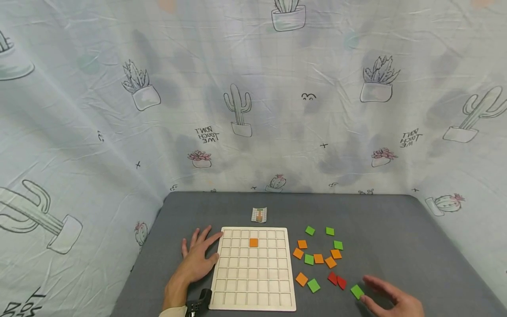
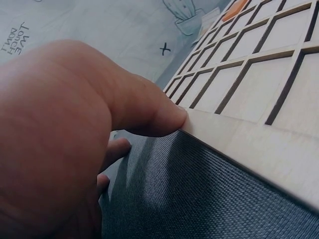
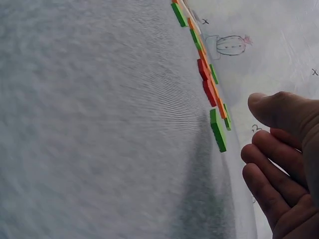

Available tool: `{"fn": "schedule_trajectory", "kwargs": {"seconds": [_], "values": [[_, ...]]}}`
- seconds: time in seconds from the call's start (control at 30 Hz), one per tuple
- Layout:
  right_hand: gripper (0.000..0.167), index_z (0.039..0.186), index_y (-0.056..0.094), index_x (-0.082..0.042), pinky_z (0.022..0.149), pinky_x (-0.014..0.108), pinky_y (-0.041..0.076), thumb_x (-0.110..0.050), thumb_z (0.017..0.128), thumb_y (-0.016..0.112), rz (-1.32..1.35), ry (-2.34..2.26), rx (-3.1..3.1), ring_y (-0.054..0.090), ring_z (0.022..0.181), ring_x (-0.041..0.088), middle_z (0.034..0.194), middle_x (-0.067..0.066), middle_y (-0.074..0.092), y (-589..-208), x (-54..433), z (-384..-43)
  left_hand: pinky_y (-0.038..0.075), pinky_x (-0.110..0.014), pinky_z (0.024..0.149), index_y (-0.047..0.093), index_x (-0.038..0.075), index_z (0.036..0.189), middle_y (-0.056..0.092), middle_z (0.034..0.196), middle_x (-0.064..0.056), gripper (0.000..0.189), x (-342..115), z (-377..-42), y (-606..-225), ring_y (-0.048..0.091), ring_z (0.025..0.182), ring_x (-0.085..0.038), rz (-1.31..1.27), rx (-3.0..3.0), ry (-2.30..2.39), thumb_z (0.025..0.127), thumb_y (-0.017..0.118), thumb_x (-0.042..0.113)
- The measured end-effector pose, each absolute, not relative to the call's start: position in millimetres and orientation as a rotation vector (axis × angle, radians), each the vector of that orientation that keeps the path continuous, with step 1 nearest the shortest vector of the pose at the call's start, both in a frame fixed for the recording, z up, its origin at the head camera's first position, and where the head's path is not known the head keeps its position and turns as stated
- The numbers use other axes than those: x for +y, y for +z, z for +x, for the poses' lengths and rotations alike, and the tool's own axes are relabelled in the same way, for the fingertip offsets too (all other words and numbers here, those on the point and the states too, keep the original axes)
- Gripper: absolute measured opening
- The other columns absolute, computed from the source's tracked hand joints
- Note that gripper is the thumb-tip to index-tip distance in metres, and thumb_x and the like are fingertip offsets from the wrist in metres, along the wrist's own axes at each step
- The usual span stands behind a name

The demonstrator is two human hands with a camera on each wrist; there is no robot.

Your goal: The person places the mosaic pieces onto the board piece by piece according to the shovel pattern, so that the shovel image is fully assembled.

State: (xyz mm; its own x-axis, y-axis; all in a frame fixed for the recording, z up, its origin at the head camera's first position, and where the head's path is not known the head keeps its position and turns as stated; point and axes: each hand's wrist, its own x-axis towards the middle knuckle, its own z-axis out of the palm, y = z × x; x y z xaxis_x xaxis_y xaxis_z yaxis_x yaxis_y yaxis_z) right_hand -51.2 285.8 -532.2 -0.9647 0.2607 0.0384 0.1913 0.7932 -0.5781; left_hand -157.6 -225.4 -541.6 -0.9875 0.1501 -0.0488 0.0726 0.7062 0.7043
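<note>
A pale wooden grid board (image 1: 252, 275) lies on the table, with one orange tile (image 1: 253, 242) in a cell of an upper row. My left hand (image 1: 196, 260) rests at the board's left side, fingers spread. In the left wrist view the thumb (image 2: 154, 112) touches the board's rim (image 2: 239, 144). To the lower right, my right hand (image 1: 396, 301) holds nothing, its thumb and fingers apart beside a green tile (image 1: 357, 292). That same green tile (image 3: 218, 130) shows in the right wrist view, left of the right hand (image 3: 284, 154). Whether the hand touches it is unclear.
Several loose green, orange and red tiles lie right of the board, among them a red tile (image 1: 332, 278) against another red one. A small printed card (image 1: 259, 215) lies beyond the board's far edge. Behind the grey table (image 1: 214, 207) hangs a cactus-print cloth (image 1: 277, 132).
</note>
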Motion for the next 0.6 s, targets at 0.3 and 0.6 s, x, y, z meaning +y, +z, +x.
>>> {"fn": "schedule_trajectory", "kwargs": {"seconds": [0.3,0.6], "values": [[0.062,0.132,0.079,-0.007,0.077,0.031,0.065,-0.041,0.083,0.096,-0.367,0.902,-3.028,0.080,0.094,0.017,0.117,0.008,0.083,-536.3,290.1,-52.0,-0.016,-0.080,0.124,0.059,0.022,0.160,0.028,0.180,-0.021,0.062,-225.0,-157.4,-542.0,0.004,0.168,-0.055,0.184,2.805,1.152,0.100,0.069,0.008],[0.058,0.132,0.077,-0.002,0.077,0.026,0.063,-0.034,0.086,0.094,-0.339,0.937,-3.026,0.079,0.091,0.012,0.118,0.009,0.082,-540.0,289.1,-54.1,-0.016,-0.080,0.124,0.060,0.021,0.159,0.029,0.179,-0.021,0.062,-225.4,-157.7,-542.6,0.005,0.168,-0.055,0.190,2.818,1.155,0.100,0.070,0.008]]}}
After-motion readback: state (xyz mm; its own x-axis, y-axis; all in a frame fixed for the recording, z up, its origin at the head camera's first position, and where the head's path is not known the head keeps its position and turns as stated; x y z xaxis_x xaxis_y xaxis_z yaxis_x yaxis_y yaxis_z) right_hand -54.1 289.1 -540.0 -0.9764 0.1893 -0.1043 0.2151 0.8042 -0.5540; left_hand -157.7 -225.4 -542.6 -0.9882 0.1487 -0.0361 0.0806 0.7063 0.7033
